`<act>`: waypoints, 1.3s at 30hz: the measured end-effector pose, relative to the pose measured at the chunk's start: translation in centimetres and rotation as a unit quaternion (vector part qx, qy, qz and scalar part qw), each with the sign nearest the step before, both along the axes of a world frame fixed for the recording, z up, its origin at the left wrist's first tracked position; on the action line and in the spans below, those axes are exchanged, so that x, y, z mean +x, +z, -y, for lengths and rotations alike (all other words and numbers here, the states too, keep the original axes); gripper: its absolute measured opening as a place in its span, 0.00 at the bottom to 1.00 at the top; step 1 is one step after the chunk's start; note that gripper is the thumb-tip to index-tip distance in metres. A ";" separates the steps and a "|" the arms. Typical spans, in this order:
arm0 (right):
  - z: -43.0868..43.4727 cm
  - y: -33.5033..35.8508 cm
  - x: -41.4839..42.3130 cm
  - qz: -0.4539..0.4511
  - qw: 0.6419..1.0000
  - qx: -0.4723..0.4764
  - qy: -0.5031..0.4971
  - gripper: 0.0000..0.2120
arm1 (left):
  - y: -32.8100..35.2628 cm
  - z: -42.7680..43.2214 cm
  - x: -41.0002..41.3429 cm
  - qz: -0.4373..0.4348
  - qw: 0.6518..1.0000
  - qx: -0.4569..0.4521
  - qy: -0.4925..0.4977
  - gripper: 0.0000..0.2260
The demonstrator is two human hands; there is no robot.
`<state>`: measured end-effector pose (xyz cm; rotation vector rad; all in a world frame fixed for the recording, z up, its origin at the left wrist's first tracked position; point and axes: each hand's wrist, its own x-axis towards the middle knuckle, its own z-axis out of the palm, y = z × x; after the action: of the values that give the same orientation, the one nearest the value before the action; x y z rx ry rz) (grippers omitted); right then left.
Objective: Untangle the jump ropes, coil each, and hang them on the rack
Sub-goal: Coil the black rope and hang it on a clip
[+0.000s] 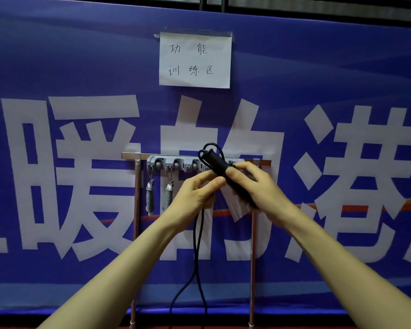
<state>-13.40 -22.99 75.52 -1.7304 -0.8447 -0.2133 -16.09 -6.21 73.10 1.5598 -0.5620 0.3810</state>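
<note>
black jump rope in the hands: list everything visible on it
The jump rope is black: thin cord, thick matte foam-looking handle. The handle tilts, top end upper left, small cord loops arching over that end. The right hand wraps its lower part; the left hand pinches the rope beside it. Two strands hang below the left hand to the frame's bottom. It is held before the rack; contact unclear.

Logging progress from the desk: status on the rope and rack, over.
Left hand and right hand both hold black jump rope at its handles. Cord dangles uncoiled, not hung on rack. Grey springs occupy two left hooks.
</note>
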 end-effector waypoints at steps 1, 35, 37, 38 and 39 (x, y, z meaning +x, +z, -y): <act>0.0 -0.1 0.0 -0.008 1.000 0.008 0.002 0.22 | 0.0 0.0 0.0 0.020 1.000 0.007 0.015 0.14; 0.5 0.7 -0.2 -0.189 0.971 -0.033 0.145 0.29 | -0.4 -3.4 -0.6 -0.037 0.995 0.089 -0.025 0.11; 0.8 0.7 -0.8 -0.203 0.953 -0.063 0.215 0.27 | -0.8 -3.8 -0.7 -0.001 0.993 0.112 -0.033 0.09; 0.9 0.8 -1.0 -0.218 0.942 -0.072 0.246 0.27 | -0.9 -3.8 -0.7 0.012 0.992 0.121 -0.034 0.09; 1.0 0.9 -1.1 -0.232 0.930 -0.083 0.273 0.26 | -0.9 -4.0 -0.7 0.022 0.992 0.122 -0.031 0.07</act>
<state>-14.46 -24.02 76.42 -1.5350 -0.9636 0.6347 -16.78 -2.25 72.23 1.7663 -0.7107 0.3075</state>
